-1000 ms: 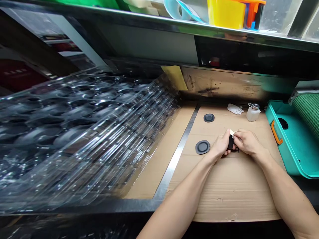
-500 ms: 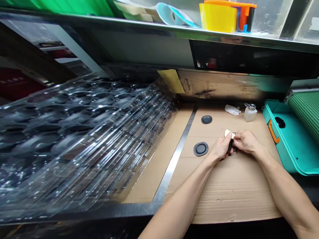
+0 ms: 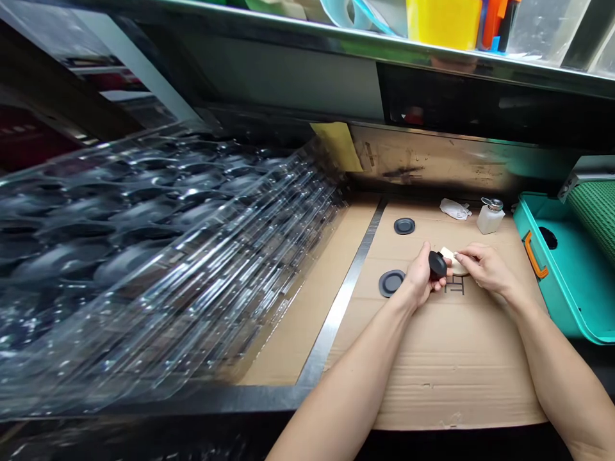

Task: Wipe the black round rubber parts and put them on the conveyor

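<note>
My left hand [image 3: 419, 276] is closed around the edge of a small black round part [image 3: 437, 264], its face tilted up toward me. Just right of it, my right hand [image 3: 486, 267] pinches a flat cream-coloured pad [image 3: 459, 267]. The pad's left edge comes close to the fingers of my left hand; whether it touches the black part, I cannot tell. Beside my left wrist lies a dark grey oval part [image 3: 391, 282] with a raised rim. A similar dark part [image 3: 404, 226] rests farther back on the cardboard [image 3: 432, 358].
Stacked clear plastic trays [image 3: 192, 282] with rounded dark pockets fill the left side. At the back stand a white pump bottle [image 3: 491, 216] and a crumpled white wipe [image 3: 455, 209]. A teal bin [image 3: 552, 288] with a black piece inside sits right, beside a green belt [image 3: 598, 208].
My hands have moved slightly apart. The black part has turned its face upward in my left hand, and the cream pad now shows at my right fingertips. The view has shifted a little.
</note>
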Motion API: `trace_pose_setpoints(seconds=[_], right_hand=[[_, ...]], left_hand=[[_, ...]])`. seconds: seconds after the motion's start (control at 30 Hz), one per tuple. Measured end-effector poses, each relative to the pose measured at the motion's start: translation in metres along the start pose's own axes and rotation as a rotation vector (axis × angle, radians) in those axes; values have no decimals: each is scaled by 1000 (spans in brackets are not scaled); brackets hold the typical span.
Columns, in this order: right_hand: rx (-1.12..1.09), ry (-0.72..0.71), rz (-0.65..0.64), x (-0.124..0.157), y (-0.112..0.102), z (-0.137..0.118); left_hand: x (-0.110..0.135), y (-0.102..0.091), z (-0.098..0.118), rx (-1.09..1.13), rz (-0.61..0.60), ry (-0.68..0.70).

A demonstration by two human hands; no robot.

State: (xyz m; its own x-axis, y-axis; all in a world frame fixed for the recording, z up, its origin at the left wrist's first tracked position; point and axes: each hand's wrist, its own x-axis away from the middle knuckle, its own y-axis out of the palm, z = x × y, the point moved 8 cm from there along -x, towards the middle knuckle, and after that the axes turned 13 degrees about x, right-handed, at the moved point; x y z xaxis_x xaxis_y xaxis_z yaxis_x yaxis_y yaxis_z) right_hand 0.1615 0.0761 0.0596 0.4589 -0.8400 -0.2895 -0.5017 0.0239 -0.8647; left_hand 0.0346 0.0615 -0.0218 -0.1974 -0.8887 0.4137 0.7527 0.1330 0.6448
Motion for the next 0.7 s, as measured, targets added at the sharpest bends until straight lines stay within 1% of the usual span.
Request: trace_pose_setpoints(seconds=[0.1,0.2,0.37,0.5,0.57,0.7], right_hand=[[49,-77,12,0,12,-12],[149,-107,11,1,17,-14],[228,-160,-55,2,19,-16],[258,-199,-10,3,15,-19],[250,-192,-18,3,16,-18],[246,-121,-150,3,24,-11]], left_hand=[[-2,0,-3,-162,-13,56],[-2,0,-4,-331,7,120],[4,4,-2,-500,-9,110],[6,5,-1,-517,-45,97],[6,6,-2,-513,-65,105],[8,6,-5,-605,-42,108]])
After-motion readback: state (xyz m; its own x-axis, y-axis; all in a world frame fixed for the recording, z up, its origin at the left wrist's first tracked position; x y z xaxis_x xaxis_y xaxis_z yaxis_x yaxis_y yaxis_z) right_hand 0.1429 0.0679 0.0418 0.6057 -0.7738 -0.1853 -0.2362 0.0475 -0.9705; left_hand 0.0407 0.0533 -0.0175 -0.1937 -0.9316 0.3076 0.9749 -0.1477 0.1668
